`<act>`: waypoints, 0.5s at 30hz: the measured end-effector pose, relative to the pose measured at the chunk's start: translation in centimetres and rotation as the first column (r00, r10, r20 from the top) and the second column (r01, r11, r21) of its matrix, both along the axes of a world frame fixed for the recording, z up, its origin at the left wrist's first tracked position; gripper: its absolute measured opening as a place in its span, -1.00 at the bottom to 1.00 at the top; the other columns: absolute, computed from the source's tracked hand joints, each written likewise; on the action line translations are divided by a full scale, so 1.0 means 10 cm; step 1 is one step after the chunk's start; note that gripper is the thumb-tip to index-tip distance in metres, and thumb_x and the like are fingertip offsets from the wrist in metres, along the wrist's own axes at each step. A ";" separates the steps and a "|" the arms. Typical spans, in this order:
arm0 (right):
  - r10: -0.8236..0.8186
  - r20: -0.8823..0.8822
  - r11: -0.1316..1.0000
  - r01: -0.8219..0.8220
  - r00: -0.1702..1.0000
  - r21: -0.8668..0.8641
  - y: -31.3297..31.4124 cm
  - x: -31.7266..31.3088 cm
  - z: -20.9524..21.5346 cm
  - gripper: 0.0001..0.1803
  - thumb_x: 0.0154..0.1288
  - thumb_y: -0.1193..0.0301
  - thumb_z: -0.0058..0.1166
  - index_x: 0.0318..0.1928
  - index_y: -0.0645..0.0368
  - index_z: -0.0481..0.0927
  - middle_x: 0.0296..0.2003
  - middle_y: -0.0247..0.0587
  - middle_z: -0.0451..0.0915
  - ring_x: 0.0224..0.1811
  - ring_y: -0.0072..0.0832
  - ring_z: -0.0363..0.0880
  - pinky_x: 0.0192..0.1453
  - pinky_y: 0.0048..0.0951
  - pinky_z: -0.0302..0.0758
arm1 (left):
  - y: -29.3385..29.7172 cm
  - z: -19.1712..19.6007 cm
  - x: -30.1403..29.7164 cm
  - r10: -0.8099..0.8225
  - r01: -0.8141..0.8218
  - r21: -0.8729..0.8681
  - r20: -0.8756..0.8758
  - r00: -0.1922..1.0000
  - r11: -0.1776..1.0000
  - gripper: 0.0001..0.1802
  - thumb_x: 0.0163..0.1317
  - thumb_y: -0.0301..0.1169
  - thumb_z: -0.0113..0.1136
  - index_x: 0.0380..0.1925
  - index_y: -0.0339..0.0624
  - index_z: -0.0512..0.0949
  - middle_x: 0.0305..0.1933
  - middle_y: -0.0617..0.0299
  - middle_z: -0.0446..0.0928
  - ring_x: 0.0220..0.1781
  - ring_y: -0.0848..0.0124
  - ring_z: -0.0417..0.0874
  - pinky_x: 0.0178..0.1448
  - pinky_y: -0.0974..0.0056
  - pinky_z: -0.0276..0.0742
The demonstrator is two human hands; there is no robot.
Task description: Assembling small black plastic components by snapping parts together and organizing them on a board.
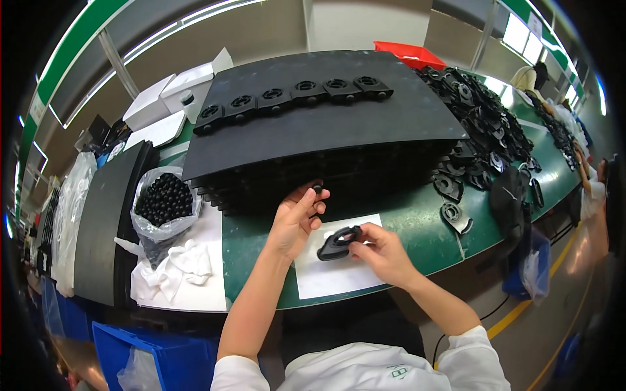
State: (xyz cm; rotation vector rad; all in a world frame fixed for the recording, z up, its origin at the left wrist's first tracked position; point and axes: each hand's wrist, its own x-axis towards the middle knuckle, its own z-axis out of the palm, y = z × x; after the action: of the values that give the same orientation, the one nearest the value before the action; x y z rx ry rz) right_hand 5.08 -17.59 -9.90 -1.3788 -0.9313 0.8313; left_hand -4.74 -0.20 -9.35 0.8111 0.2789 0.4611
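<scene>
Black plastic housing (338,244), with a rounded opening through it, is held tilted above a white paper sheet (336,281) that lies by the near edge of the green desk (246,244). The right hand (383,254) is clamped on its right end, thumb and fingers pinching it. The left hand (297,218) has thumb and forefinger closed on a small black ball (317,189), with the other fingers curled loosely; ball and housing are apart.

The ball seems the likelier thing to be lost: it is small and round, and a slight slip of the fingertips could send it rolling toward the dark gap under the stack of black boards (326,130) or off the desk's near edge. Against that dark stack, it would be hard to spot. The housing is gripped at one end only, so a push on its free end could twist it out of the pinch. Toward the desk's right edge, the heap of black housings (479,120) lies loosely piled; a bump there could make some slide.
</scene>
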 end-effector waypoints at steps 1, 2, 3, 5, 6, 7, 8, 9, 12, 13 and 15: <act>0.000 -0.002 1.000 0.000 1.000 -0.001 0.03 -0.02 -0.03 -0.81 0.20 0.56 0.03 -0.16 0.31 0.47 -0.31 -0.26 0.56 -0.34 -0.63 0.53 -0.24 -0.62 0.49 | -0.01 0.00 0.00 0.010 -0.010 0.007 0.005 1.000 1.000 -0.78 0.24 -0.33 0.10 -0.14 -0.10 0.47 -0.22 0.28 0.52 -0.35 0.59 0.45 -0.49 0.55 0.29; 0.006 0.037 1.000 -0.006 0.999 0.006 0.07 -0.04 -0.06 -0.82 0.21 0.55 0.02 -0.16 0.31 0.46 -0.32 -0.26 0.56 -0.35 -0.61 0.53 -0.25 -0.61 0.47 | -0.01 0.00 0.00 0.021 -0.021 0.013 0.011 1.000 1.000 -0.76 0.23 -0.34 0.11 -0.10 -0.10 0.47 -0.22 0.28 0.52 -0.36 0.59 0.44 -0.49 0.55 0.29; 0.009 0.075 1.000 -0.010 0.997 0.012 0.09 -0.05 -0.08 -0.82 0.21 0.54 0.01 -0.16 0.30 0.45 -0.32 -0.26 0.56 -0.36 -0.60 0.52 -0.25 -0.60 0.46 | -0.01 0.00 0.00 0.021 -0.021 0.012 0.010 1.000 1.000 -0.76 0.23 -0.34 0.11 -0.10 -0.10 0.47 -0.22 0.28 0.52 -0.36 0.59 0.44 -0.49 0.55 0.29; 0.017 0.141 1.000 -0.019 0.990 0.015 0.10 -0.06 -0.12 -0.82 0.22 0.52 -0.01 -0.15 0.29 0.44 -0.33 -0.23 0.56 -0.37 -0.58 0.51 -0.28 -0.57 0.43 | -0.01 0.00 0.00 0.037 -0.037 0.011 0.008 0.999 0.999 -0.71 0.21 -0.38 0.13 -0.06 -0.09 0.46 -0.21 0.28 0.51 -0.37 0.59 0.44 -0.50 0.55 0.27; 0.031 0.153 1.000 -0.030 0.988 -0.009 0.10 -0.07 -0.14 -0.83 0.22 0.53 0.00 -0.16 0.29 0.44 -0.34 -0.22 0.56 -0.37 -0.57 0.50 -0.29 -0.56 0.42 | 0.00 -0.01 -0.01 0.039 -0.039 0.011 0.007 0.999 0.999 -0.71 0.21 -0.38 0.13 -0.06 -0.09 0.46 -0.21 0.28 0.51 -0.37 0.59 0.44 -0.50 0.55 0.27; 0.044 0.164 0.999 -0.039 0.985 -0.034 0.11 -0.08 -0.15 -0.83 0.22 0.53 0.00 -0.18 0.30 0.43 -0.35 -0.22 0.55 -0.38 -0.57 0.50 -0.30 -0.55 0.41 | 0.00 -0.02 -0.01 0.038 -0.038 0.012 0.010 0.999 0.999 -0.71 0.20 -0.39 0.15 -0.05 -0.09 0.47 -0.21 0.27 0.50 -0.38 0.59 0.43 -0.51 0.55 0.26; 0.045 0.164 0.999 -0.040 0.985 -0.034 0.11 -0.08 -0.15 -0.83 0.22 0.53 0.00 -0.18 0.30 0.43 -0.35 -0.22 0.55 -0.38 -0.57 0.50 -0.30 -0.55 0.41 | 0.00 -0.02 -0.01 0.036 -0.036 0.012 0.013 0.999 0.999 -0.70 0.19 -0.39 0.16 -0.05 -0.09 0.47 -0.21 0.27 0.49 -0.39 0.59 0.43 -0.51 0.55 0.25; 0.049 0.225 0.998 -0.042 0.973 -0.039 0.10 -0.09 -0.15 -0.84 0.22 0.53 0.00 -0.18 0.30 0.42 -0.35 -0.22 0.53 -0.38 -0.56 0.49 -0.30 -0.55 0.41 | 0.00 -0.03 -0.02 0.036 -0.036 0.012 0.013 0.999 0.999 -0.70 0.19 -0.39 0.16 -0.05 -0.09 0.47 -0.21 0.27 0.49 -0.39 0.59 0.43 -0.51 0.55 0.25; 0.013 0.339 1.000 -0.007 0.941 -0.021 0.11 -0.08 -0.15 -0.84 0.22 0.54 0.00 -0.19 0.30 0.41 -0.37 -0.21 0.51 -0.39 -0.54 0.48 -0.31 -0.55 0.40 | 0.00 -0.03 -0.02 0.038 -0.038 0.006 0.005 0.999 0.999 -0.70 0.18 -0.39 0.16 -0.05 -0.09 0.47 -0.22 0.27 0.48 -0.40 0.59 0.41 -0.52 0.55 0.24; -0.027 0.392 1.000 0.027 0.920 0.006 0.11 -0.08 -0.15 -0.84 0.22 0.54 0.00 -0.19 0.30 0.41 -0.38 -0.21 0.49 -0.40 -0.54 0.47 -0.31 -0.55 0.40 | 0.00 -0.02 -0.02 0.041 -0.041 -0.003 0.002 0.999 0.999 -0.69 0.19 -0.39 0.16 -0.05 -0.09 0.47 -0.23 0.28 0.48 -0.40 0.59 0.41 -0.52 0.55 0.24; -0.031 0.314 0.999 0.027 0.949 0.018 0.11 -0.08 -0.15 -0.83 0.21 0.55 0.00 -0.18 0.29 0.40 -0.39 -0.20 0.49 -0.41 -0.52 0.46 -0.33 -0.54 0.39 | 0.00 -0.01 -0.01 0.041 -0.041 -0.010 0.001 0.999 0.999 -0.69 0.19 -0.39 0.16 -0.05 -0.10 0.47 -0.23 0.28 0.48 -0.41 0.60 0.40 -0.52 0.55 0.24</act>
State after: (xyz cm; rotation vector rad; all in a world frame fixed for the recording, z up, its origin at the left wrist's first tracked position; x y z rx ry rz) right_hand 4.31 -16.51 -11.37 -1.5375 -1.1549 0.5896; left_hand -4.84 -0.21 -9.47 0.7964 0.2969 0.4980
